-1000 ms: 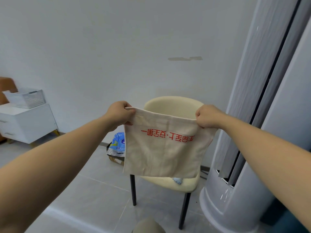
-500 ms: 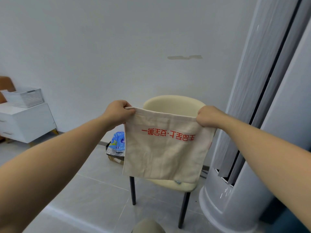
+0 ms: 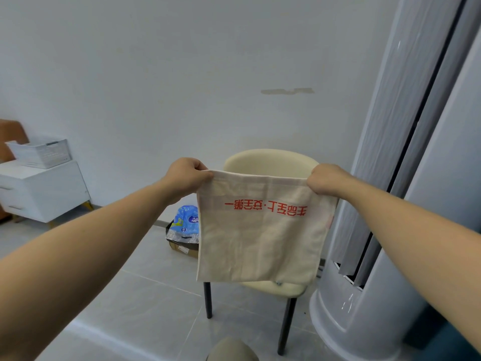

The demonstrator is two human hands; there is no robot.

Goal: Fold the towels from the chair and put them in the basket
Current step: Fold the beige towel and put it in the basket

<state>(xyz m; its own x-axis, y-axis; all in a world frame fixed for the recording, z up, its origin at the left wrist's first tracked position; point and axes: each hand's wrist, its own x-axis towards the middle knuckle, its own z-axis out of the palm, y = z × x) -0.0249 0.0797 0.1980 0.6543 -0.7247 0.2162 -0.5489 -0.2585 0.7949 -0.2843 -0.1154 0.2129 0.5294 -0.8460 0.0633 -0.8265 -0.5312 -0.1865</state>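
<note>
Curled fingers (image 3: 205, 174) of the person's left hand (image 3: 186, 175) pinched one top corner of a cream towel (image 3: 260, 238) at the centre of the frame. The right hand (image 3: 325, 179) gripped the opposite corner in the same way, and the hem ran nearly straight between them. The cloth hung flat at arm's length, its red printed line reading in reverse from this side. Its lower edge hung level in front of the seat of the pale chair (image 3: 270, 162) just behind it; whether the two touched could not be told.

The fold itself looked not yet begun. To do it well, the top edge probably needed to stay taut while one corner was carried across to meet the other. The side edges should be matched before the grip changed, so the halves would lie square.

A white slatted basket (image 3: 41, 152), the towel's destination, sat on a low white counter (image 3: 44, 194) at the far left of the frame, well apart from the hands. A blue packet (image 3: 186, 220) lay in a box on the floor left of the chair, and a tall grey column unit (image 3: 364, 308) stood at lower right.
</note>
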